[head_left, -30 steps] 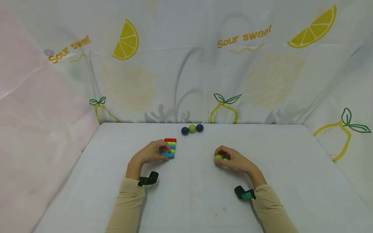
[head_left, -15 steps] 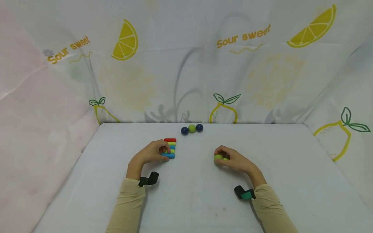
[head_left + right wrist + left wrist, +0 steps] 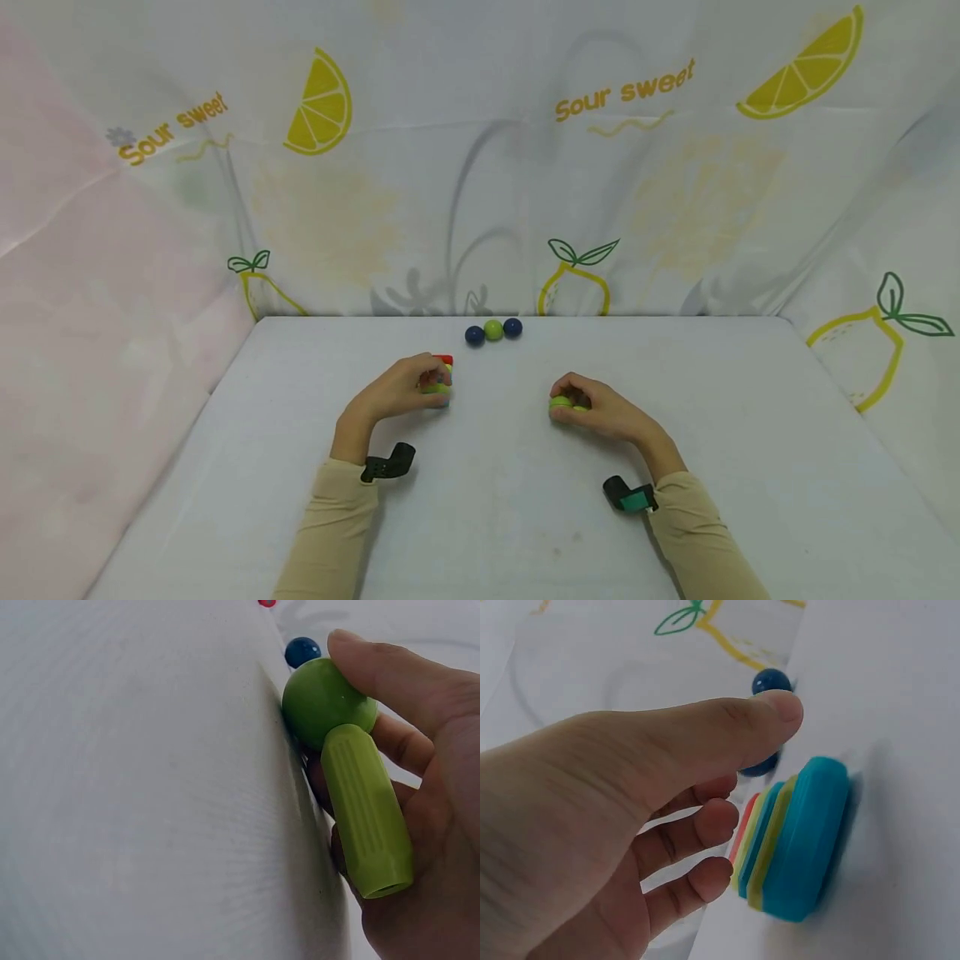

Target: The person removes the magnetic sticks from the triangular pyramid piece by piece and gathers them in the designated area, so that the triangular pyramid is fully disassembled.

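Observation:
My left hand (image 3: 396, 390) hovers at a row of coloured toy rods, its thumb and fingers apart. In the left wrist view that thumb and the fingertips stand off the nearest blue rod (image 3: 806, 840). Behind it lie a yellow-green rod (image 3: 771, 844), another blue one, a second yellow-green one and a red rod (image 3: 742, 829), side by side. My right hand (image 3: 606, 408) holds a green ball (image 3: 322, 701) with a green ribbed rod (image 3: 367, 817) meeting it end-on. The thumb presses on the ball, while the other fingers curl behind the ball and rod.
Near the table's (image 3: 495, 500) back edge, a green ball (image 3: 492, 330) sits between two dark blue balls, the left one (image 3: 475, 336) slightly closer to me. A lemon-printed cloth (image 3: 420, 167) hangs behind the table.
My left thumb and fingers have come off the nearest blue rod and spread apart, the hand shifting slightly right. My right hand keeps its hold on the green ball and rod, nearly still.

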Action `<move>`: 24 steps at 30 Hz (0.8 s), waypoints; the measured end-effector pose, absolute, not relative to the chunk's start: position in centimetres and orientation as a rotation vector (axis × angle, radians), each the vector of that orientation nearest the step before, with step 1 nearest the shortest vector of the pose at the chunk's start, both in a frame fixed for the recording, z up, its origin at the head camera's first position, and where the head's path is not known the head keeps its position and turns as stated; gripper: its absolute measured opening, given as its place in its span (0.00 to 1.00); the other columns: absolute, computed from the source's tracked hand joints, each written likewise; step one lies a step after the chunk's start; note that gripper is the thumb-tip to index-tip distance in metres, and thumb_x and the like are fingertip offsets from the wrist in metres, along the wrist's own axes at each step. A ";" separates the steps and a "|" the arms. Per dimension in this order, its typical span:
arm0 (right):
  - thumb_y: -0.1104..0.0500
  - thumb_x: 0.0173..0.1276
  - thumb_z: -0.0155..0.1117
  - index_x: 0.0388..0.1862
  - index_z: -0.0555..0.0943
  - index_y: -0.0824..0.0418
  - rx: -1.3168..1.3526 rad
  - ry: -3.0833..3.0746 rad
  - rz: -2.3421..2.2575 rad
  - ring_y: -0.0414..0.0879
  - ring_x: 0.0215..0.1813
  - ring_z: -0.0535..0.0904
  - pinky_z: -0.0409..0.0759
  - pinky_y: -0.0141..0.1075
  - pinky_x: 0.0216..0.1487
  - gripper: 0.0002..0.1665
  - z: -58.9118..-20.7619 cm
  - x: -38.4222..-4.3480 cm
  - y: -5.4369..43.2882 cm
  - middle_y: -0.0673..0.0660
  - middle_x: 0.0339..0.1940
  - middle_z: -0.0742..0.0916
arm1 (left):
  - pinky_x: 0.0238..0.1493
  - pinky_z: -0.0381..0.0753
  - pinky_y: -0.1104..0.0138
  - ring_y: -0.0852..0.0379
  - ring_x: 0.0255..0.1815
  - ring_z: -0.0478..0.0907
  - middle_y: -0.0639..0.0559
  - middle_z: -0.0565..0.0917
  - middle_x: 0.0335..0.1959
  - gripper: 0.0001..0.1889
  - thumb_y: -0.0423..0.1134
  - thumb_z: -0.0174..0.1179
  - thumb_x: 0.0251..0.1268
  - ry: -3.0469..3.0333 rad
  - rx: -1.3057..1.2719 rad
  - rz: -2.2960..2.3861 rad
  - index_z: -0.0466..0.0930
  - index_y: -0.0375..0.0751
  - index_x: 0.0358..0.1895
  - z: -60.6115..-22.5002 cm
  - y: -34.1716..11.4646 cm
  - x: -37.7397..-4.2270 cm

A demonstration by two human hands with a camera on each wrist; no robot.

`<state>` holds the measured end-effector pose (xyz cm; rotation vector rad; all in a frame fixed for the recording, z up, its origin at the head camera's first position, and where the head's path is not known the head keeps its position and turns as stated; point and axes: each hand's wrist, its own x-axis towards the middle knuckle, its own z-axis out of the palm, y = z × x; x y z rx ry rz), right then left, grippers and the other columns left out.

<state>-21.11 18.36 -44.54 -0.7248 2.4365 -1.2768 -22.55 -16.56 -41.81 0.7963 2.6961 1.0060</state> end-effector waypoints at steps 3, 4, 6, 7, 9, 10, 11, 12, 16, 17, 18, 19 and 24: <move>0.53 0.65 0.65 0.48 0.75 0.57 -0.715 2.451 -1.271 0.43 0.42 0.71 0.69 0.30 0.44 0.16 -44.7 -21.2 18.3 0.52 0.39 0.79 | 0.42 0.75 0.69 0.59 0.37 0.72 0.55 0.75 0.31 0.09 0.40 0.67 0.57 2.686 0.877 0.992 0.78 0.47 0.38 -42.2 -15.3 -22.7; 0.54 0.65 0.65 0.48 0.75 0.59 -0.710 2.450 -1.274 0.44 0.42 0.71 0.69 0.30 0.44 0.16 -44.8 -21.2 18.3 0.53 0.40 0.79 | 0.42 0.75 0.70 0.60 0.37 0.72 0.55 0.75 0.32 0.08 0.40 0.66 0.58 2.678 0.900 0.982 0.78 0.47 0.39 -42.3 -14.8 -22.7; 0.56 0.65 0.64 0.49 0.74 0.61 -0.707 2.453 -1.274 0.44 0.42 0.71 0.69 0.31 0.43 0.17 -44.9 -21.3 18.2 0.54 0.40 0.78 | 0.41 0.75 0.70 0.59 0.37 0.73 0.55 0.76 0.33 0.08 0.41 0.64 0.60 2.658 0.966 0.967 0.78 0.47 0.40 -42.6 -13.7 -22.6; 0.57 0.65 0.64 0.49 0.74 0.62 -0.709 2.453 -1.276 0.44 0.42 0.70 0.69 0.31 0.43 0.16 -45.0 -21.3 18.2 0.54 0.40 0.78 | 0.41 0.75 0.70 0.59 0.37 0.73 0.55 0.77 0.33 0.08 0.41 0.64 0.60 2.643 0.994 0.961 0.78 0.46 0.41 -42.6 -13.2 -22.5; 0.57 0.64 0.65 0.49 0.74 0.62 -0.706 2.453 -1.277 0.45 0.42 0.71 0.69 0.31 0.43 0.17 -45.1 -21.4 18.3 0.55 0.40 0.78 | 0.41 0.75 0.70 0.60 0.38 0.73 0.57 0.78 0.35 0.09 0.41 0.63 0.62 2.616 1.030 0.948 0.78 0.46 0.43 -42.8 -12.3 -22.4; 0.56 0.64 0.65 0.49 0.74 0.60 -0.704 2.454 -1.276 0.45 0.42 0.71 0.69 0.31 0.43 0.17 -45.2 -21.4 18.4 0.54 0.41 0.78 | 0.42 0.75 0.70 0.60 0.38 0.74 0.57 0.78 0.35 0.09 0.41 0.63 0.62 2.603 1.044 0.946 0.78 0.45 0.44 -42.9 -11.8 -22.3; 0.55 0.64 0.65 0.49 0.75 0.59 -0.702 2.454 -1.277 0.45 0.43 0.71 0.69 0.31 0.44 0.17 -45.2 -21.5 18.4 0.54 0.41 0.79 | 0.42 0.76 0.70 0.59 0.38 0.74 0.56 0.78 0.36 0.10 0.41 0.63 0.62 2.592 1.059 0.947 0.78 0.45 0.44 -42.9 -11.4 -22.3; 0.54 0.64 0.66 0.49 0.75 0.58 -0.701 2.454 -1.281 0.45 0.43 0.71 0.69 0.31 0.45 0.18 -45.3 -21.5 18.5 0.53 0.42 0.79 | 0.42 0.76 0.70 0.60 0.38 0.74 0.56 0.78 0.36 0.10 0.41 0.62 0.62 2.588 1.065 0.938 0.78 0.45 0.45 -43.0 -10.9 -22.2; 0.50 0.62 0.66 0.49 0.75 0.54 -0.711 2.447 -1.306 0.45 0.45 0.71 0.69 0.30 0.47 0.19 -45.3 -21.4 18.7 0.52 0.43 0.79 | 0.43 0.76 0.70 0.60 0.38 0.74 0.55 0.78 0.37 0.12 0.41 0.62 0.62 2.580 1.088 0.916 0.77 0.45 0.47 -43.2 -9.1 -21.9; 0.50 0.62 0.67 0.49 0.76 0.54 -0.720 2.443 -1.317 0.45 0.44 0.71 0.69 0.30 0.47 0.19 -45.3 -21.4 18.7 0.52 0.42 0.79 | 0.42 0.75 0.71 0.60 0.38 0.74 0.55 0.78 0.37 0.13 0.41 0.62 0.62 2.579 1.092 0.906 0.77 0.45 0.48 -43.3 -8.6 -21.7; 0.50 0.62 0.67 0.49 0.76 0.54 -0.724 2.440 -1.327 0.44 0.44 0.71 0.69 0.30 0.46 0.19 -45.3 -21.4 18.7 0.52 0.41 0.79 | 0.42 0.75 0.71 0.60 0.38 0.74 0.55 0.78 0.38 0.13 0.41 0.62 0.62 2.581 1.095 0.894 0.77 0.45 0.49 -43.3 -8.1 -21.6; 0.50 0.62 0.67 0.49 0.76 0.54 -0.726 2.438 -1.335 0.44 0.43 0.71 0.69 0.30 0.46 0.19 -45.4 -21.4 18.7 0.52 0.41 0.79 | 0.42 0.74 0.71 0.61 0.38 0.74 0.55 0.78 0.38 0.14 0.41 0.62 0.62 2.584 1.097 0.881 0.76 0.45 0.50 -43.4 -7.6 -21.5; 0.52 0.63 0.66 0.48 0.77 0.55 -0.751 2.418 -1.360 0.43 0.41 0.72 0.70 0.30 0.43 0.17 -45.6 -21.6 18.7 0.52 0.37 0.78 | 0.40 0.74 0.73 0.62 0.40 0.74 0.56 0.76 0.44 0.19 0.42 0.64 0.61 2.620 1.097 0.858 0.73 0.49 0.55 -43.7 -4.9 -21.2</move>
